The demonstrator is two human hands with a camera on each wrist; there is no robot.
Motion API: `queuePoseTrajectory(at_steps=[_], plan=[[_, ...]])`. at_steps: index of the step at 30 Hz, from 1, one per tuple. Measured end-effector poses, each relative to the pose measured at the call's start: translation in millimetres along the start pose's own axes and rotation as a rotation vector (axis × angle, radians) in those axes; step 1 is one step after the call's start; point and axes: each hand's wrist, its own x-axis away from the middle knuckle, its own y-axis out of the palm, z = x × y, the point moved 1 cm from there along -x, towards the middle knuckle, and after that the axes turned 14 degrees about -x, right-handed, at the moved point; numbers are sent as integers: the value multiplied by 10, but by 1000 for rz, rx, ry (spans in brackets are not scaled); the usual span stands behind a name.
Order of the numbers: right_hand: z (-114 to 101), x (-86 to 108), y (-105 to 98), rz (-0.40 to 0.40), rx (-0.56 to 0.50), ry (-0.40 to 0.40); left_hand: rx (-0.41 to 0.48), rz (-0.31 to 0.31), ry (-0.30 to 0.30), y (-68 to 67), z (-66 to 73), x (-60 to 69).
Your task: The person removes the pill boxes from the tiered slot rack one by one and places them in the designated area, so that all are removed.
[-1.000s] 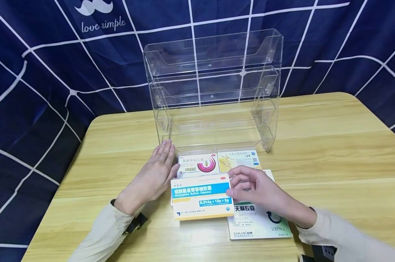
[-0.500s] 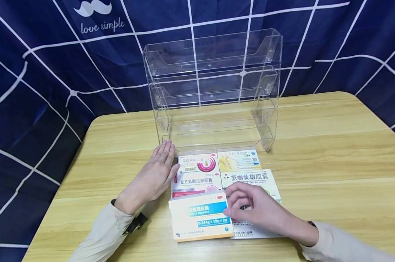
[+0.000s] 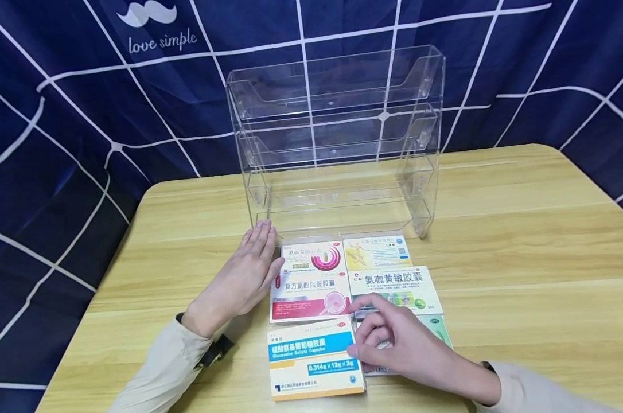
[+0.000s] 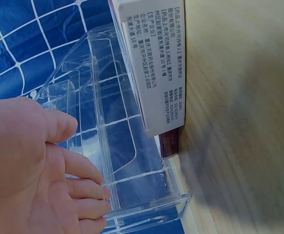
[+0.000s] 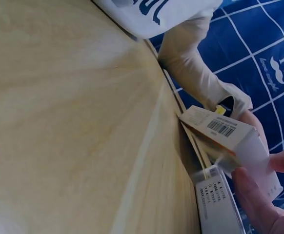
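Note:
In the head view, my right hand [image 3: 394, 341] pinches the right edge of a white, blue and orange medicine box [image 3: 296, 376] marked Glucosamine Sulfate Capsules. Seen from the right wrist, thumb and finger are at the end of that box [image 5: 230, 134]. My left hand [image 3: 239, 281] lies with straight fingers left of the boxes, its fingertips near the front left foot of a clear acrylic rack [image 3: 337, 155]. Above the held box lie a red and white box [image 3: 311, 292] and a white box with a pink ring [image 3: 301, 258].
On the right are a yellow and white box [image 3: 363, 255], a white and green box [image 3: 394, 281] and a green box [image 3: 437, 327] partly hidden by my right hand. Behind the wooden table [image 3: 513, 229] hangs a dark blue cloth [image 3: 523, 46] with white lines.
My right hand has moved the glucosamine box toward the front edge, uncovering the red and white box, and the box has come down flatter. My left hand has stayed put.

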Motion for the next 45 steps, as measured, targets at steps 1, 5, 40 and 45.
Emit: queuePoseTrajectory(at_steps=[1, 5, 40, 45], plan=[[5, 3, 5, -3, -19, 7, 0, -2, -1, 0, 0, 1], [25, 17, 17, -14, -31, -3, 2, -10, -6, 6, 0, 3], [68, 45, 526, -312, 1300, -746, -16, 3, -2, 16, 5, -7], [61, 34, 512, -311, 1299, -763, -21, -7, -2, 19, 7, -7]])
